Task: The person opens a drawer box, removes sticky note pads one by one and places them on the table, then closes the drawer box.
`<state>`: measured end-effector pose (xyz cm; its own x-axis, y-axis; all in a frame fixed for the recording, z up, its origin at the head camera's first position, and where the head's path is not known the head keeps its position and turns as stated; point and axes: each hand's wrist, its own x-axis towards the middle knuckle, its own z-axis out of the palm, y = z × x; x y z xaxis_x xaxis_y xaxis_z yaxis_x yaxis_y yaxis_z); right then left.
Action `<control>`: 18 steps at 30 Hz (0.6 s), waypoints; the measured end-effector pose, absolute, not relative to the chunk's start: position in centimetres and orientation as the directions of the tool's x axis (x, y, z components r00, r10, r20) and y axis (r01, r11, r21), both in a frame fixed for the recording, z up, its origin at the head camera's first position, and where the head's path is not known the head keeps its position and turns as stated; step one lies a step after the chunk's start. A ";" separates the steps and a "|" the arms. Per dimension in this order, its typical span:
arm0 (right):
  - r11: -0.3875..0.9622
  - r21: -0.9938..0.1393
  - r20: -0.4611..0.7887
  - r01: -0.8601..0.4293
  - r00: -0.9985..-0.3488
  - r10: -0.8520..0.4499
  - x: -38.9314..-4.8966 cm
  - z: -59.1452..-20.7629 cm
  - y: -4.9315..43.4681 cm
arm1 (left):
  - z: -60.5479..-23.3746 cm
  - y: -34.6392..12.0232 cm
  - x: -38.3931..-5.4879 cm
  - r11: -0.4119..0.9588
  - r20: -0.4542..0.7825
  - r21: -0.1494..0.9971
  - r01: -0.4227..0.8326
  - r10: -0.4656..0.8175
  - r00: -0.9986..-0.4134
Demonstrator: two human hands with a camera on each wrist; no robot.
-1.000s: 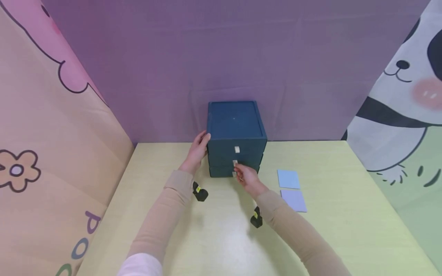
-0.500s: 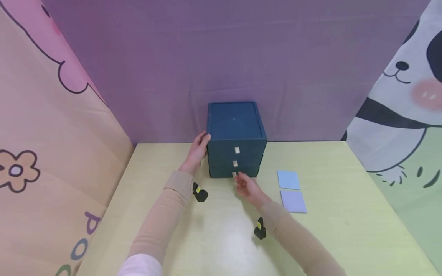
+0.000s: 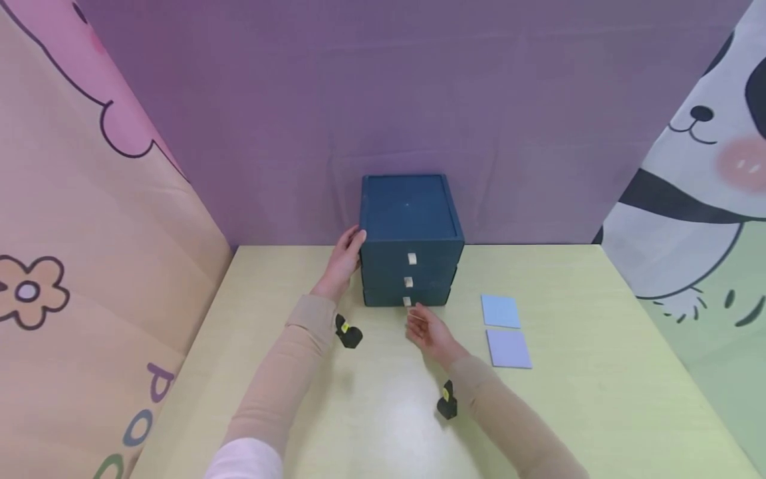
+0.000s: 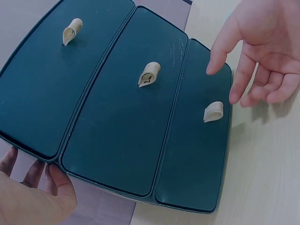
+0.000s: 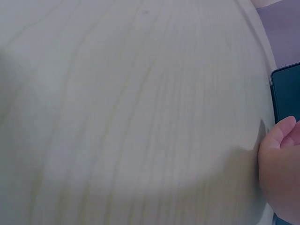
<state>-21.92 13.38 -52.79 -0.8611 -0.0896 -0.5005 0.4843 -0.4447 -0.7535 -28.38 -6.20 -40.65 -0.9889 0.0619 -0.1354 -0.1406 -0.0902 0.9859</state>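
A dark blue-green drawer cabinet stands against the back curtain, its three drawer fronts flush. Each front carries a pale looped pull tab; the bottom tab is the lowest of them. My left hand rests against the cabinet's left side, its fingertips touching the edge in the left wrist view. Just in front of the bottom drawer is my right hand, fingers loosely bent and holding nothing. The left wrist view shows that right hand beside the bottom tab, apart from it.
Right of the cabinet lie a light blue square pad and a lilac square pad on the pale wooden table. Black wrist devices stick out by both forearms. A purple curtain hangs behind.
My right hand has come down from the middle drawer's tab, past the bottom tab, and now sits slightly nearer to me. The left hand and the cabinet have stayed in place.
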 end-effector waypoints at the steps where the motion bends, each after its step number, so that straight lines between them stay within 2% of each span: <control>1: -0.448 -0.750 -0.504 0.487 -0.859 -0.090 -22.0 -52.8 13.3 | -40.6 -6.2 -28.4 -0.090 -0.137 0.986 -0.143 0.063 -0.989; 10: -0.453 -0.743 -0.516 0.493 -0.853 -0.083 -22.9 -52.5 12.9 | -40.7 -6.1 -28.6 -0.095 -0.144 0.984 -0.149 0.054 -0.988; 18: -0.379 -0.775 -0.524 0.505 -0.849 -0.060 -23.9 -52.2 12.7 | -40.3 -6.0 -28.3 -0.098 -0.143 0.984 -0.148 0.056 -0.988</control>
<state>-23.86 12.68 -52.24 -0.8495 -0.0600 -0.5242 0.5053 -0.3788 -0.7754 -28.26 -6.01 -40.31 -0.9881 0.0562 -0.1431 -0.1480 -0.0977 0.9841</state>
